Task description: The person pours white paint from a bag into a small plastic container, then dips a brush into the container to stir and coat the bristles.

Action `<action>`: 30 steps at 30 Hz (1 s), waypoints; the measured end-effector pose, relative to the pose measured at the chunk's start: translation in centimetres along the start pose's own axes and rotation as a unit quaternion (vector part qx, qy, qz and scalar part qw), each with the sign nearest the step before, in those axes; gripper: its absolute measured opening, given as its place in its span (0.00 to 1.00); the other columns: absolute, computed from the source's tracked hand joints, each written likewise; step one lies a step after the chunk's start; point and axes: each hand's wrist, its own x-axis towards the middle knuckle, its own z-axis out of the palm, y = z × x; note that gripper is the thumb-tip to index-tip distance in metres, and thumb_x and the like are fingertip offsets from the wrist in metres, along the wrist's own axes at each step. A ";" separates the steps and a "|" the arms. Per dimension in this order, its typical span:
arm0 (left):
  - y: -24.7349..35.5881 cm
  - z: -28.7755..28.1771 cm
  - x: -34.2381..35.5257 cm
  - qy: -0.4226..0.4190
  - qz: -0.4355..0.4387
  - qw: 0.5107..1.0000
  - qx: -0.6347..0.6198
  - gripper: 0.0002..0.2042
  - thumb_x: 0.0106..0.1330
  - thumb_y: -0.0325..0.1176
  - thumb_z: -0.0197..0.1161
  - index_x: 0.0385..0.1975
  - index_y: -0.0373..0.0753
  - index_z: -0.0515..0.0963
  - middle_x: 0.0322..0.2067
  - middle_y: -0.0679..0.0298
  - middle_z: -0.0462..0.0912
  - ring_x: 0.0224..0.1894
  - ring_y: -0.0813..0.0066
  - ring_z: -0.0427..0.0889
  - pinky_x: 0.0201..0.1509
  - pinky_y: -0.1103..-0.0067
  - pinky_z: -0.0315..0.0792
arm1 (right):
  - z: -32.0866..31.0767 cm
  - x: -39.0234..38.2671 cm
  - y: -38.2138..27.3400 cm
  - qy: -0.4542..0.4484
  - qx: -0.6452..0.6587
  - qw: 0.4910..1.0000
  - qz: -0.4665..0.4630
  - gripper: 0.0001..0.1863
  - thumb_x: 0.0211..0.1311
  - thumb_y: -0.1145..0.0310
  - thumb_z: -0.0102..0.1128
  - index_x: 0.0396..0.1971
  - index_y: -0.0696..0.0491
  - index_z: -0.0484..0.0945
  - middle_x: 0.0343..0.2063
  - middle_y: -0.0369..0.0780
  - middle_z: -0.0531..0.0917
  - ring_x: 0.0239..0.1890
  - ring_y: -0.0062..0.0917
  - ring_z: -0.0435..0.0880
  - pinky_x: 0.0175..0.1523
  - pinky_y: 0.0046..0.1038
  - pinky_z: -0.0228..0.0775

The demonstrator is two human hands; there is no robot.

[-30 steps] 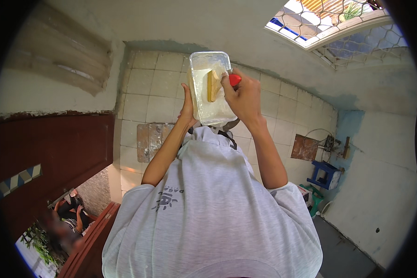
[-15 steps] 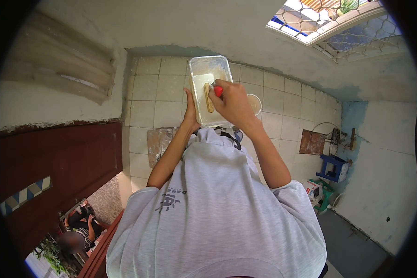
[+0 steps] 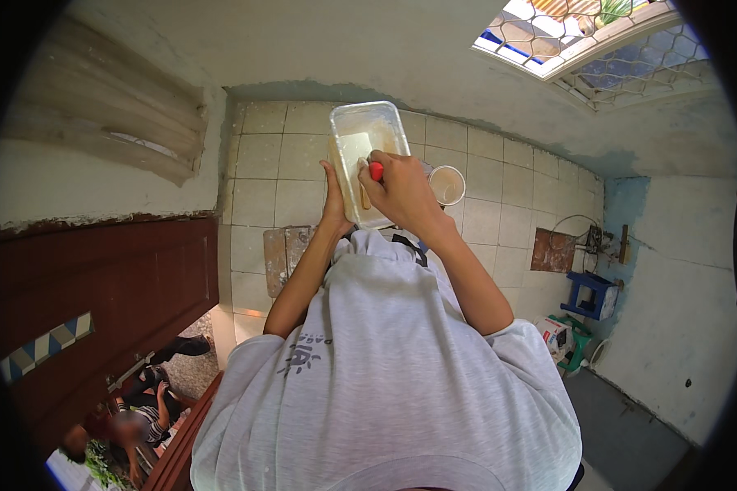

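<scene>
A rectangular whitish plastic tub [image 3: 396, 131], smeared inside with pale residue, is held up in front of my body. My left hand [image 3: 334, 199] grips its left wall, fingers along the outside. Over the tub, my right hand [image 3: 403, 186] is closed around a red-handled tool [image 3: 376, 170]. The tool has a narrow yellowish strip at its head, pointing down into the tub and now mostly hidden by my fingers. Just right of the tub, a round white bucket [image 3: 448, 186] with pale contents stands lower down.
Pale floor tiles [image 3: 258, 155] spread below, with stained boards [image 3: 276, 258] beside my left forearm. At the right wall are a blue stool [image 3: 591, 296], a brown square [image 3: 553, 250] with cables, and a bag [image 3: 555, 337]. Two people show beyond the dark red door [image 3: 98, 286].
My right hand has shifted slightly left and down with the tool, covering more of its strip. The tub tilts a little differently. A second person has appeared outside the door.
</scene>
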 end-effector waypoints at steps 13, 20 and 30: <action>-0.5 3.1 0.0 -0.020 -0.041 0.999 0.008 0.50 0.66 0.80 0.31 0.77 0.46 0.56 0.71 0.54 0.67 0.68 0.55 0.75 0.69 0.57 0.75 | -1.7 -2.3 2.1 0.132 0.044 0.988 0.070 0.12 0.66 0.69 0.62 0.27 0.63 0.79 0.20 0.54 0.80 0.22 0.47 0.82 0.30 0.42 0.72; -2.4 3.2 1.7 -0.010 -0.066 0.997 0.044 0.52 0.66 0.80 0.26 0.77 0.42 0.56 0.71 0.54 0.68 0.70 0.60 0.73 0.72 0.63 0.71 | -4.1 -4.6 2.9 0.082 0.061 0.983 0.151 0.16 0.69 0.68 0.62 0.23 0.63 0.77 0.16 0.51 0.76 0.15 0.35 0.74 0.26 0.36 0.65; -5.8 3.0 5.6 -0.054 -0.099 0.987 0.118 0.51 0.67 0.79 0.27 0.76 0.41 0.58 0.71 0.54 0.69 0.70 0.60 0.72 0.73 0.63 0.70 | -1.0 -5.5 9.5 0.214 0.045 0.964 0.149 0.16 0.68 0.68 0.62 0.22 0.64 0.77 0.14 0.50 0.75 0.14 0.34 0.73 0.25 0.37 0.64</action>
